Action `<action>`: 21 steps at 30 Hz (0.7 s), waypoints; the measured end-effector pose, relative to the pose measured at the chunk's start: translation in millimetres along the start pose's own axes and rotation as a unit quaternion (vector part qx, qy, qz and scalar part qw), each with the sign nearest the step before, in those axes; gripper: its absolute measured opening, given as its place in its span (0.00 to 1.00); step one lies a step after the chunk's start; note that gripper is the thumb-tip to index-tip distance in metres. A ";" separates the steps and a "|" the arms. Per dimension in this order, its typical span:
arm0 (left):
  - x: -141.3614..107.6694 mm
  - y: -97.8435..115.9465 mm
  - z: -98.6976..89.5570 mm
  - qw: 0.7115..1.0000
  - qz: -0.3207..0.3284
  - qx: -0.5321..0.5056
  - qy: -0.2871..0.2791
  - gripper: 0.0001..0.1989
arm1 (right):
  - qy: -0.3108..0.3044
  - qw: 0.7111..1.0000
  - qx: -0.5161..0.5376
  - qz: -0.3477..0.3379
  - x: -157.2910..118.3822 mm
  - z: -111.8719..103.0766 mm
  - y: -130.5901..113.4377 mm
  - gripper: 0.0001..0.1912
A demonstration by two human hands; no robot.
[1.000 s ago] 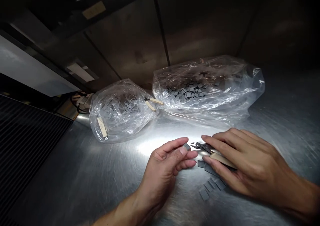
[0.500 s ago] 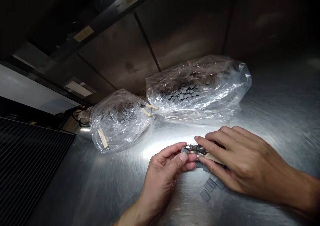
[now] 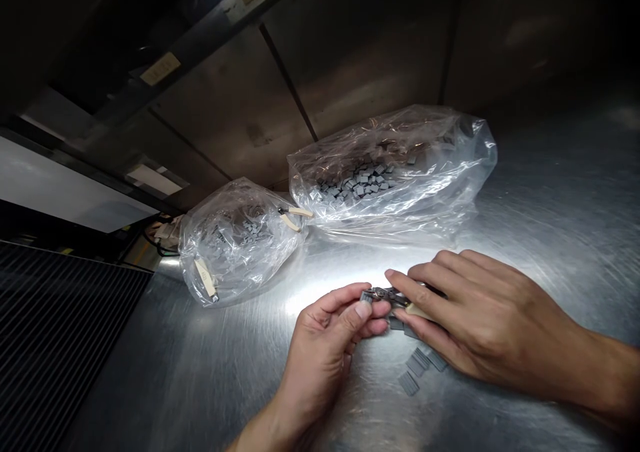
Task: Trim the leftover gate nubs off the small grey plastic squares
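Note:
My left hand (image 3: 330,332) pinches a small grey ribbed plastic piece (image 3: 367,297) between thumb and forefinger. Wrapped round the cream handles of a pair of nippers (image 3: 393,297) is my right hand (image 3: 480,312). The nippers' dark jaws meet the upper edge of the grey piece; whether they are fully closed on it is too small to tell. Below my right fingers several loose grey ribbed pieces (image 3: 419,360) lie on the metal table (image 3: 220,385), some partly hidden by that hand.
A large clear plastic bag (image 3: 440,172) with many grey pieces lies at the back. Left of it is a smaller clear bag (image 3: 235,265) with grey bits. A second cream-handled pair of nippers (image 3: 299,212) and a cream-handled cutter (image 3: 204,277) rest on that smaller bag.
The whole view has shifted slightly. Both hands keep their hold, and the nippers' jaws stay at the grey piece with hardly any visible movement.

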State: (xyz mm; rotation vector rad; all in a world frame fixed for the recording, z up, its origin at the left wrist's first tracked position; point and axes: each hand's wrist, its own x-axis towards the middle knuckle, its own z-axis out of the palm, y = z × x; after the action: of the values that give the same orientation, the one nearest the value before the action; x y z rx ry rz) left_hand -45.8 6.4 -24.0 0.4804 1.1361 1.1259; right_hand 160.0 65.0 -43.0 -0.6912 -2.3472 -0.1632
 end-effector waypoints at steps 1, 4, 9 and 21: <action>0.0 0.0 -0.4 1.000 0.000 0.000 0.000 0.10 | 0.000 1.000 0.000 -0.002 -0.1 0.0 0.0 0.14; -0.1 -0.4 -1.6 1.000 0.002 0.004 -0.001 0.10 | -0.004 1.000 -0.003 -0.004 -0.4 0.5 -0.1 0.14; -0.3 0.1 -0.8 1.000 0.006 0.004 -0.003 0.10 | 0.000 1.000 -0.004 -0.007 -0.5 1.6 -0.1 0.14; 0.3 1.0 0.7 1.000 0.007 0.008 0.001 0.10 | 0.003 1.000 0.008 -0.015 -0.6 -0.6 -1.1 0.13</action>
State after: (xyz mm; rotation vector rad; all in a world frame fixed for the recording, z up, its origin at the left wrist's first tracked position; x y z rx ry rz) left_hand -45.6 7.2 -23.1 0.4994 1.1464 1.1307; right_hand 160.2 63.6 -42.9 -0.6484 -2.3509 -0.1603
